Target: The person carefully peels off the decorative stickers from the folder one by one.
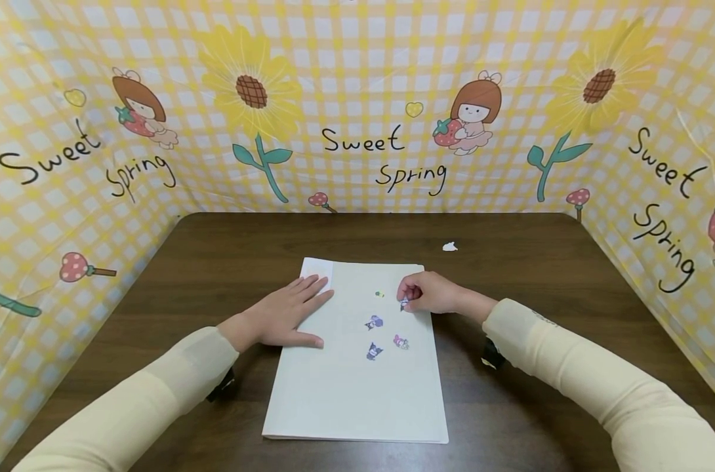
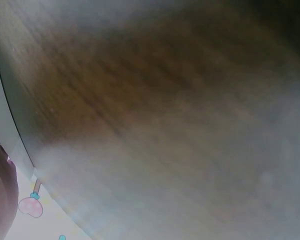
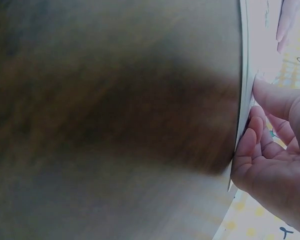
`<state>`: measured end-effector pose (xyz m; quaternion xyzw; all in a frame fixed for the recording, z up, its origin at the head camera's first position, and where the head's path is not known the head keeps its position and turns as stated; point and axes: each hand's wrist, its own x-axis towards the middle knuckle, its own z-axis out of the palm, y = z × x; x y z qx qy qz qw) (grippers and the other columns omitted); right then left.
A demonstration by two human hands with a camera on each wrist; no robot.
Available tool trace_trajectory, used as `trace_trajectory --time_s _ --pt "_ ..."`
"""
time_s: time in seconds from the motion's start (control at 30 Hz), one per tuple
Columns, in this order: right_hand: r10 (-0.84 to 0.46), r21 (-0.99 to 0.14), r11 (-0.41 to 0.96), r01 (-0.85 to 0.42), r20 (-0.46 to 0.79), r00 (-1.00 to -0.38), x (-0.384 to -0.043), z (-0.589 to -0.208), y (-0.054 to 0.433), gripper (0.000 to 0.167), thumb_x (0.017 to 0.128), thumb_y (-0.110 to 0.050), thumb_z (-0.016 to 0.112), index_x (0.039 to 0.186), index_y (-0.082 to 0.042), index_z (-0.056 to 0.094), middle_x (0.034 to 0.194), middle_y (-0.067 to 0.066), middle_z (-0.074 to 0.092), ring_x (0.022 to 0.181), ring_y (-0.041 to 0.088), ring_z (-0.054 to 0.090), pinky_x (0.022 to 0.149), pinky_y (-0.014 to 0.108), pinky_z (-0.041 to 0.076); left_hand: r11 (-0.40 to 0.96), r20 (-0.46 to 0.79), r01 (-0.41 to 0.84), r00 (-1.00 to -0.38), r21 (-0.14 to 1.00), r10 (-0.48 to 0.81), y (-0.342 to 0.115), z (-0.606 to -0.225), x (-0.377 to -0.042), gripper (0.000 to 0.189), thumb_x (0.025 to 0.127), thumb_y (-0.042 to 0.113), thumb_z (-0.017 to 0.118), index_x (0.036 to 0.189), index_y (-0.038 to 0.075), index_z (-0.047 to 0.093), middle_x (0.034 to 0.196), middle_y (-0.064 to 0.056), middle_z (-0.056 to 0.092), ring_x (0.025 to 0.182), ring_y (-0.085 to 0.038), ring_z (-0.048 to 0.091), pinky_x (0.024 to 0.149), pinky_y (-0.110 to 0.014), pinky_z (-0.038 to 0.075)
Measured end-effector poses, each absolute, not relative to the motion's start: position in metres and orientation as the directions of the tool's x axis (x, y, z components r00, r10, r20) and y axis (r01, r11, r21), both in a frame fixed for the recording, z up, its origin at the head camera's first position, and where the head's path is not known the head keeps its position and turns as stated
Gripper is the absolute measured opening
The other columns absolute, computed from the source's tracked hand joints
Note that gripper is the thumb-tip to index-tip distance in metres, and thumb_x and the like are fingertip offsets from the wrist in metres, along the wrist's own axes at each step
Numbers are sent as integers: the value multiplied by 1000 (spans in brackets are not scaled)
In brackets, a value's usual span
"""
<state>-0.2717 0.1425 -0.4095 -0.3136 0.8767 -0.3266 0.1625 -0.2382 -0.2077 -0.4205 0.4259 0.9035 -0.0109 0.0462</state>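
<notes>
A white paper booklet [image 1: 357, 400] lies on the table, with several small cartoon stickers on its upper right half. Among them are a purple and dark one [image 1: 374, 352], a pink one [image 1: 401, 341] and a tiny green and yellow one [image 1: 380, 294]. My left hand [image 1: 283, 311] rests spread and flat on the booklet's left side, its fingertips over a small white sheet [image 1: 320, 267]. Near the right edge, the curled fingers and thumb of my right hand [image 1: 431, 292] pinch another small sticker [image 1: 404, 304] against the page. The right wrist view shows this hand [image 3: 275, 135] low at the booklet's edge.
The dark brown wooden table [image 1: 216, 249] surrounds the booklet. A white paper scrap [image 1: 450, 246] lies toward the back right. A yellow checked cloth [image 1: 357, 85] with flowers and lettering stands around the back and sides. Brown tabletop fills most of the left wrist view.
</notes>
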Motion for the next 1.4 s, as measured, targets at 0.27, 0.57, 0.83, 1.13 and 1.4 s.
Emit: trace_trajectory --time_s 0.27,0.57,0.83,1.13,1.4 --pt "-647 -689 584 -430 -75 -758 -273 -411 143 19 85 -3 74 101 -6 67 79 1 53 75 15 49 68 27 42 635 -86 772 -632 14 770 -208 -420 -238 100 86 80 34 156 9 20 160 -16 12 147 -32 8 116 -46 11" --pt "-598 -701 610 -369 -101 -795 -272 -405 144 23 81 -6 78 105 -9 78 84 -1 64 76 15 52 67 27 45 640 -90 768 -637 15 766 -208 -421 -238 100 86 80 34 156 9 19 161 -15 11 147 -32 7 116 -45 11" --pt "-592 -708 608 -359 -103 -799 -275 -408 145 17 80 -6 80 96 -10 79 80 -3 65 75 15 53 68 26 46 638 -86 770 -635 16 768 -208 -420 -237 100 86 79 34 156 9 20 161 -16 11 147 -32 7 116 -46 11" --pt "-623 -739 562 -371 -84 -777 -275 -406 145 11 80 -3 80 88 -7 75 76 -1 62 75 16 52 69 27 45 636 -77 771 -633 20 770 -208 -421 -238 100 86 79 35 156 9 20 160 -16 12 147 -32 7 116 -46 11" --pt "-636 -759 530 -378 -61 -770 -276 -408 146 11 79 -1 79 85 -4 71 75 -1 62 74 15 53 68 26 46 646 -91 763 -642 14 761 -208 -421 -238 100 86 80 33 156 11 18 161 -15 10 147 -30 5 116 -45 10"
